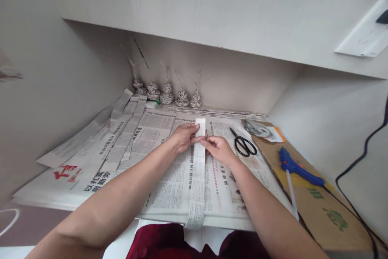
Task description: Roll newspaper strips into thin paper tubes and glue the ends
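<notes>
A long newspaper strip (pixel 198 186) runs from the table's front edge up to my hands, its far end raised between them. My left hand (pixel 186 137) pinches the strip near that end from the left side, thumb on top. From the right, my right hand (pixel 218 149) has its fingertips closed on the strip's right edge just below. Part of the right fingers is hidden behind the paper. Printed newspaper sheets (pixel 169 194) lie flat under the strip. Black-handled scissors (pixel 245 144) rest right of my right hand, slightly parted at the handles.
More cut newspaper strips (pixel 121 129) lie at the left. Several woven paper gourds (pixel 166 94) stand by the back wall, beside thin rolled paper sticks (pixel 218 112). A blue glue gun (pixel 300 170) with a glue stick lies on cardboard (pixel 325 218) at right, its black cord (pixel 357 162) trailing.
</notes>
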A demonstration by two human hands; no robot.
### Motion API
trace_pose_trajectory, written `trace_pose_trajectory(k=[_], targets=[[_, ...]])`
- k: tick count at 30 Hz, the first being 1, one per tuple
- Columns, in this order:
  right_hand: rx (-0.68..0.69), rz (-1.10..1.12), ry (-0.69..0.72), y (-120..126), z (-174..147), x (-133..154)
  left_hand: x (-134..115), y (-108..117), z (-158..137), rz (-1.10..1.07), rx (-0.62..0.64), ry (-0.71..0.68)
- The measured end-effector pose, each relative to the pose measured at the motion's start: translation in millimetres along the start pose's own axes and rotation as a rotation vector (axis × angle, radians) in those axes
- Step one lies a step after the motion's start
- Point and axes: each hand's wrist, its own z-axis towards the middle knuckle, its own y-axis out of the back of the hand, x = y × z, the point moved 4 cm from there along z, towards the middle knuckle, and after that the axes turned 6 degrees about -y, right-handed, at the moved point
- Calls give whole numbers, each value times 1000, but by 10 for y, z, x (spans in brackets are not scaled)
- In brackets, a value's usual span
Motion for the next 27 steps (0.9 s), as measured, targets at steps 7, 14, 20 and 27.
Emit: trace_pose_trajectory(k=[7, 14, 20, 27], targets=[[-111, 335, -83, 275, 52, 18, 11, -42, -59, 257, 52, -56], [-404, 44, -58, 548, 93, -156, 95, -120, -111, 285, 57, -36], [-536, -530, -169, 757, 157, -281, 109, -132, -108, 241, 116, -20], [-537, -905, -307, 1385, 359, 28, 66, -123, -107, 264, 101, -11]])
